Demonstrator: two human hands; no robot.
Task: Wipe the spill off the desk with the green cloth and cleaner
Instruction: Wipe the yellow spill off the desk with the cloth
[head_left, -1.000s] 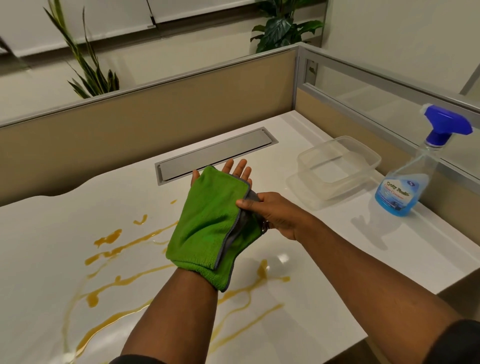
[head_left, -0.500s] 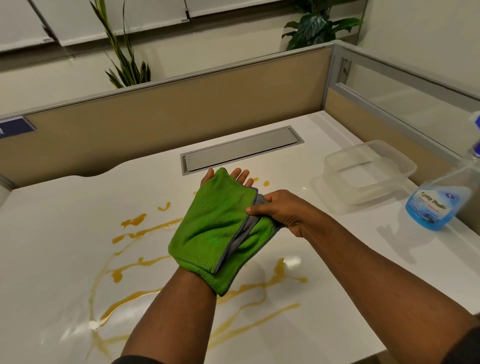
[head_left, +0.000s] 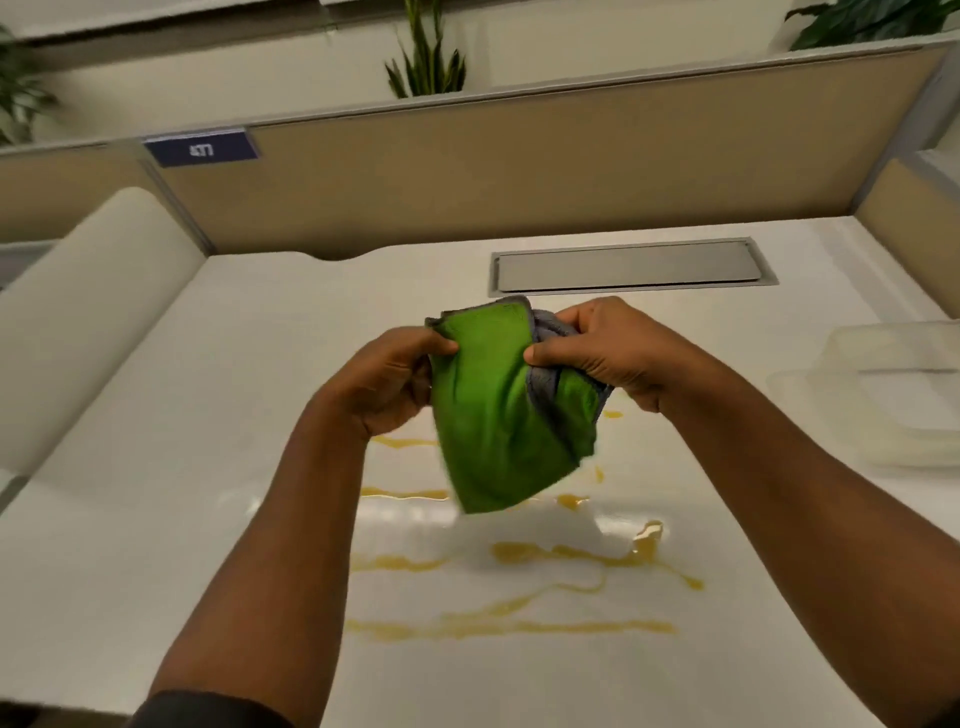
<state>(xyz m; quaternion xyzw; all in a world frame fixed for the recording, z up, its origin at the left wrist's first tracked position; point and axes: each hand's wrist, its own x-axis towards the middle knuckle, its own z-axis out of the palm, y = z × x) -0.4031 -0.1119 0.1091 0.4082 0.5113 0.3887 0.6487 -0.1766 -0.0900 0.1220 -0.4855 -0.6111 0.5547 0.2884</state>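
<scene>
Both hands hold the green cloth (head_left: 498, 405) up above the white table (head_left: 156, 519): the left hand (head_left: 387, 382) pinches its left edge, the right hand (head_left: 610, 351) bunches the grey-backed side. Yellow streaks of spill (head_left: 545, 587) lie beneath. A clear plastic container (head_left: 893, 384) sits at the right, a metal cable hatch (head_left: 631, 265) behind.

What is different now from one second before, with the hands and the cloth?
The left hand, earlier flat under the green cloth, now grips its left edge; the right hand still pinches the right side. The cloth now hangs between them above the desk. The yellow spill remains unwiped.
</scene>
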